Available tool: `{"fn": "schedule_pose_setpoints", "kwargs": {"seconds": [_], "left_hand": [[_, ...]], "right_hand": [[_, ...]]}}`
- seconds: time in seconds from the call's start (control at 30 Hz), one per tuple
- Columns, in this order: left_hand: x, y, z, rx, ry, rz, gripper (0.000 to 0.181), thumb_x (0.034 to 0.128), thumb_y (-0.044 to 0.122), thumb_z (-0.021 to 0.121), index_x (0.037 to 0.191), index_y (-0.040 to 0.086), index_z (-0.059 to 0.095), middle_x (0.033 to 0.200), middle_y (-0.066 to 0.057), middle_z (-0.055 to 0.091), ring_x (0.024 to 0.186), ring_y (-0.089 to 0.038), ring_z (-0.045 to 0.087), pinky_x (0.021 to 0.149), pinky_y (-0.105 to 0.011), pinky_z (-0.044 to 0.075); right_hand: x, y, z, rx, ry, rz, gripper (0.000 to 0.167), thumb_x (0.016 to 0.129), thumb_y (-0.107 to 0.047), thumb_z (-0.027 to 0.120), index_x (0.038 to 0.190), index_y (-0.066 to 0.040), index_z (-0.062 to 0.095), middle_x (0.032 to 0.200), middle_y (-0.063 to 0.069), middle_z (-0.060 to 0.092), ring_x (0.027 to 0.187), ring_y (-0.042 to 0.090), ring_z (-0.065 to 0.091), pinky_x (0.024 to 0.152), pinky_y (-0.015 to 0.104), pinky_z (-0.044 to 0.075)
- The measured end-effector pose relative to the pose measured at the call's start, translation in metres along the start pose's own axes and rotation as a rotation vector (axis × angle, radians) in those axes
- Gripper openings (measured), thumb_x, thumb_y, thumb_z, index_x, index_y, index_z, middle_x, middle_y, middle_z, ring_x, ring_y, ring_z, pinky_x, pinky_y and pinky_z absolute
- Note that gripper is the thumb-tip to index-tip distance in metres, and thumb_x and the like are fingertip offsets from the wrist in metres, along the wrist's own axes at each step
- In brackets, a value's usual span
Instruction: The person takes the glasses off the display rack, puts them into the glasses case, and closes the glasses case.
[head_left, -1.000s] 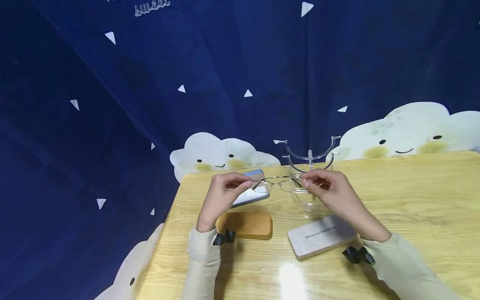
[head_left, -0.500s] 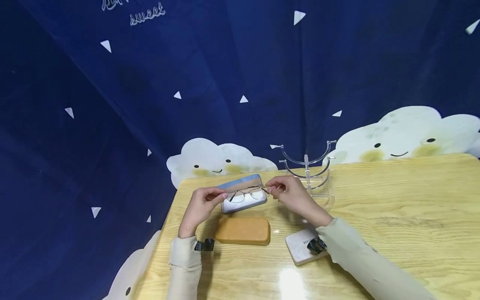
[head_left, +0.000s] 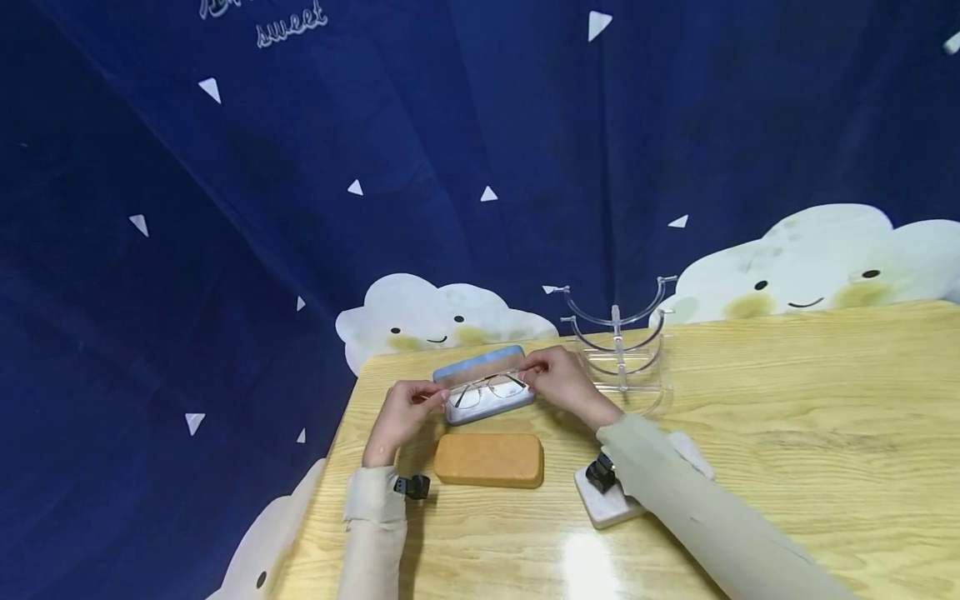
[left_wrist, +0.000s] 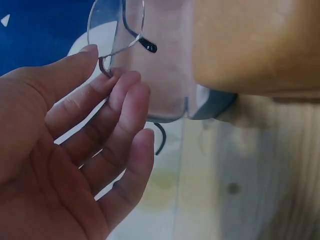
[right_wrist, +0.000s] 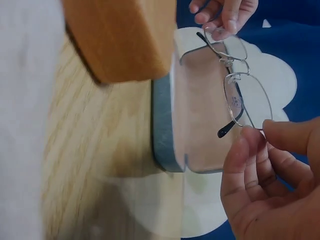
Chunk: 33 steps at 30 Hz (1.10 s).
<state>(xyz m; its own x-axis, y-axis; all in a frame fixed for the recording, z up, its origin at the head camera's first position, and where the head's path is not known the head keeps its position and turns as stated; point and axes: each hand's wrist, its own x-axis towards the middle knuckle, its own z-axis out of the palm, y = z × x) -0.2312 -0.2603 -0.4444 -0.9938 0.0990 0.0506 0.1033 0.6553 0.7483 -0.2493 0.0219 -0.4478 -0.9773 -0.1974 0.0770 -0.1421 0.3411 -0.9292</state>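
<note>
A pair of thin metal-rimmed glasses (head_left: pixel 491 387) hangs level over the open blue glasses case (head_left: pixel 486 362), its arms with black tips lying behind the lenses. My left hand (head_left: pixel 401 417) pinches the left end of the frame between thumb and fingers. At the other end, my right hand (head_left: pixel 566 385) pinches the frame the same way. In the right wrist view the pinkish lining (right_wrist: pixel 202 100) of the case shows behind the lenses. Whether the glasses touch the case cannot be told.
An orange glasses case (head_left: pixel 489 460) lies shut in front of the blue one. A pale case (head_left: pixel 600 502) sits partly under my right forearm. Behind my right hand stands a clear glasses stand (head_left: pixel 618 337), near the table's back edge.
Both hands have moved left with the glasses, from in front of the clear stand to over the blue case, and lately slightly closer to it. The right forearm now covers part of the pale case.
</note>
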Motion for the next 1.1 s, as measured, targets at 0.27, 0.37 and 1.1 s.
{"fn": "schedule_pose_setpoints", "kwargs": {"seconds": [0.27, 0.37, 1.1], "left_hand": [[0.007, -0.010, 0.014, -0.013, 0.020, -0.008, 0.014, 0.0977, 0.011, 0.073, 0.098, 0.000, 0.081, 0.086, -0.016, 0.078, 0.074, -0.021, 0.069, 0.061, -0.018, 0.049], [0.009, -0.012, 0.017, -0.025, 0.006, -0.030, 0.016, 0.0991, 0.013, 0.071, 0.096, 0.001, 0.081, 0.082, -0.014, 0.076, 0.070, -0.023, 0.066, 0.059, -0.019, 0.048], [0.014, -0.023, 0.026, 0.040, 0.027, -0.149, 0.018, 0.0973, 0.014, 0.071, 0.098, -0.002, 0.080, 0.080, -0.009, 0.075, 0.066, -0.009, 0.060, 0.057, -0.020, 0.045]], "right_hand": [[0.014, 0.010, 0.004, -0.033, -0.030, 0.045, 0.015, 0.096, -0.004, 0.067, 0.105, 0.004, 0.077, 0.081, 0.012, 0.073, 0.059, 0.009, 0.062, 0.055, 0.016, 0.046], [0.018, 0.011, 0.005, -0.063, -0.029, 0.073, 0.017, 0.095, -0.005, 0.067, 0.105, 0.003, 0.077, 0.079, 0.011, 0.073, 0.056, 0.005, 0.059, 0.055, 0.016, 0.044], [0.024, 0.013, 0.011, -0.043, -0.272, 0.210, 0.029, 0.096, -0.003, 0.062, 0.120, 0.011, 0.066, 0.079, 0.013, 0.070, 0.063, 0.011, 0.062, 0.061, 0.025, 0.059]]}}
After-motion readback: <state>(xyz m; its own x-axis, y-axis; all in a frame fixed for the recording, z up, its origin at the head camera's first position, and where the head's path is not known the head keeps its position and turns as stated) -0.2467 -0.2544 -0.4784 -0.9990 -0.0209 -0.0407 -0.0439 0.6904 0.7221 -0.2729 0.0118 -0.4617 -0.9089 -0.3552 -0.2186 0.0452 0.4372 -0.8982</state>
